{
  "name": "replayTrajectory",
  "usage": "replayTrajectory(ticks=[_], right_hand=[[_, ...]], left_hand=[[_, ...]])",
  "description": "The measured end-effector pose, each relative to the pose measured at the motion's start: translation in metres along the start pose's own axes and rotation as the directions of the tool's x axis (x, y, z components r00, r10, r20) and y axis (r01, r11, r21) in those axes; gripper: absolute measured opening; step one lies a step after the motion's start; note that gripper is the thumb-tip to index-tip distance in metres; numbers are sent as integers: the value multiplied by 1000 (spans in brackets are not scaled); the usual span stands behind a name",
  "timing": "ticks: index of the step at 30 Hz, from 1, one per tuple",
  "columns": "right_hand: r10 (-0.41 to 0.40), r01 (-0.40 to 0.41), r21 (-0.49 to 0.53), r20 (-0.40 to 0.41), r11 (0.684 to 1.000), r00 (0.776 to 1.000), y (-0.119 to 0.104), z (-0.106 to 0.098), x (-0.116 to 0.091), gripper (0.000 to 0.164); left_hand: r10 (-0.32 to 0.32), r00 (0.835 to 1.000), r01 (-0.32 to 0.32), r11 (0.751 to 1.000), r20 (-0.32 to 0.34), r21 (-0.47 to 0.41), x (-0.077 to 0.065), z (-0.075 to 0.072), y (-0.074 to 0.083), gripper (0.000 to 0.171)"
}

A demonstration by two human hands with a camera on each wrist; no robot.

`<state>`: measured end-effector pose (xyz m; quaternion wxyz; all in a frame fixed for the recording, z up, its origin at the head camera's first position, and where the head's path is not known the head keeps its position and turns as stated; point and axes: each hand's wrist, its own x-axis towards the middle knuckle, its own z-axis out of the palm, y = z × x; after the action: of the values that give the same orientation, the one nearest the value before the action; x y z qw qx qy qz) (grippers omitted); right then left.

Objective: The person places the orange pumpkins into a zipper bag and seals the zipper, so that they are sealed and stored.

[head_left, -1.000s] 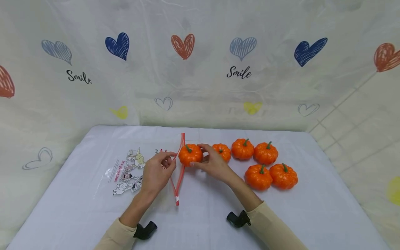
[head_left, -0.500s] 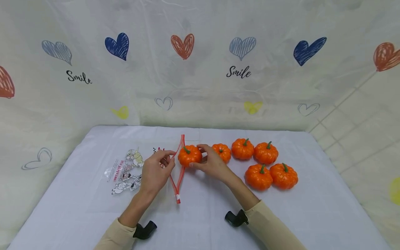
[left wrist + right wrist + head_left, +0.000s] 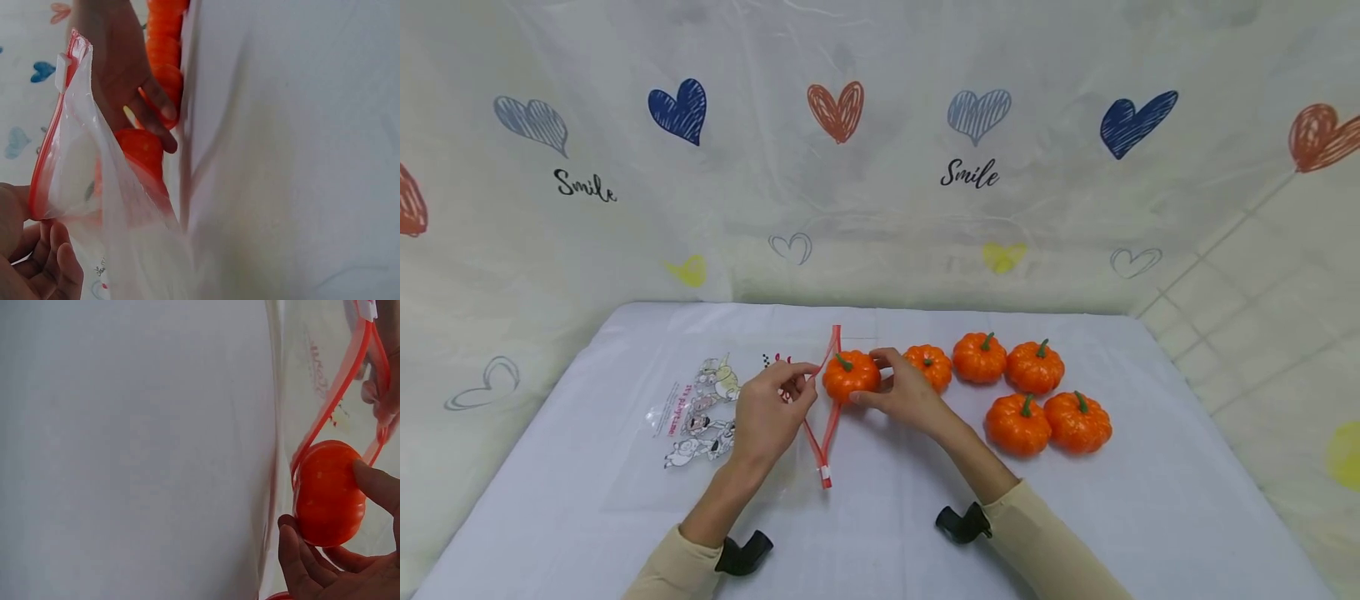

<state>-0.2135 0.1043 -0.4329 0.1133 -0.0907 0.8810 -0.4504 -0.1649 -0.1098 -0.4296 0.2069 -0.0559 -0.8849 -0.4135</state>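
A clear zip bag (image 3: 647, 475) with a red zip edge and printed cartoon animals lies on the table, its mouth spread toward the right. My left hand (image 3: 772, 417) pinches the upper red edge of that mouth between thumb and fingers. In my right hand (image 3: 913, 396) is a small orange pumpkin (image 3: 850, 377) with a green stem, gripped from its right side right at the bag's opening. The right wrist view shows the pumpkin (image 3: 330, 492) between the red strips, thumb on one side and fingers below. A white slider (image 3: 62, 73) sits on the zip in the left wrist view.
Several more orange pumpkins stand to the right: one (image 3: 929, 367) just behind my right hand, others (image 3: 980, 357) beyond it, and a front pair including this pumpkin (image 3: 1018, 425). A white cloth covers the table (image 3: 880, 533). A curtain with hearts (image 3: 835, 112) hangs behind.
The right hand and its pumpkin have shifted slightly left and down, nearer the bag's mouth. The left hand keeps its pinch on the red edge, having moved slightly left.
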Motion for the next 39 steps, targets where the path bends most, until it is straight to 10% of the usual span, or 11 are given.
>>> replayTrajectory(ticks=[39], right_hand=[[-16, 16, 54, -8, 998, 1000, -1, 5, 9, 68]], left_hand=[[-24, 999, 22, 998, -39, -57, 2, -2, -4, 12]])
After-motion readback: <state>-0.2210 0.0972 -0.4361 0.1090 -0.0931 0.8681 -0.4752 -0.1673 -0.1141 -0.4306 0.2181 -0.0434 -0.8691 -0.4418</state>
